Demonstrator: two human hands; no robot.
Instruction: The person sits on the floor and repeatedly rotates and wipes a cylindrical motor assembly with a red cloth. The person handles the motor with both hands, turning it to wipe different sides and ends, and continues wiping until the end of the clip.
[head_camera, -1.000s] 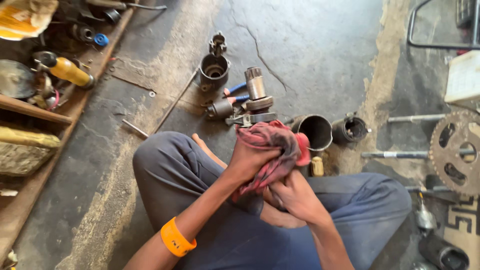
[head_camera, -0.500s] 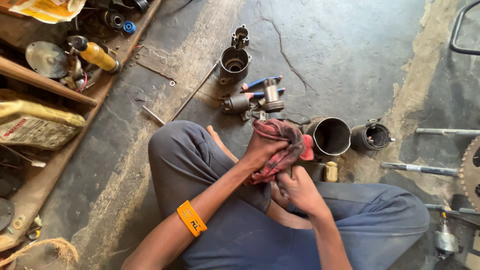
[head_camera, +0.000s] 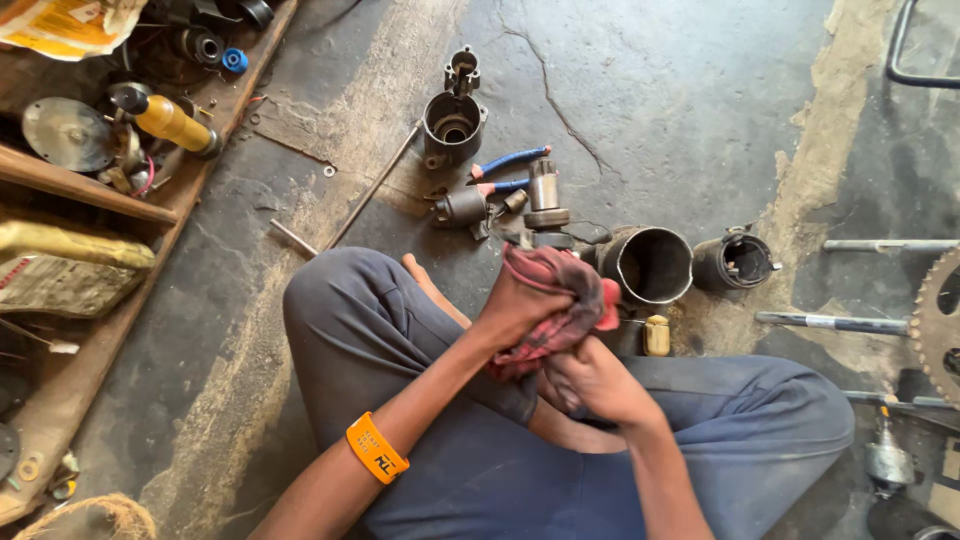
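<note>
I sit cross-legged on the concrete floor (head_camera: 700, 90), metal parts spread before my knees: a wide steel cylinder (head_camera: 650, 265), a smaller black housing (head_camera: 735, 262), a cup-shaped casing (head_camera: 453, 125). My left hand (head_camera: 515, 305) grips the red rag (head_camera: 560, 300) wrapped round something hidden; my right hand (head_camera: 590, 380) closes beneath it. The wiping looks unfinished, other parts still grimy.

One head camera looks steeply down, close over the lap.
</note>
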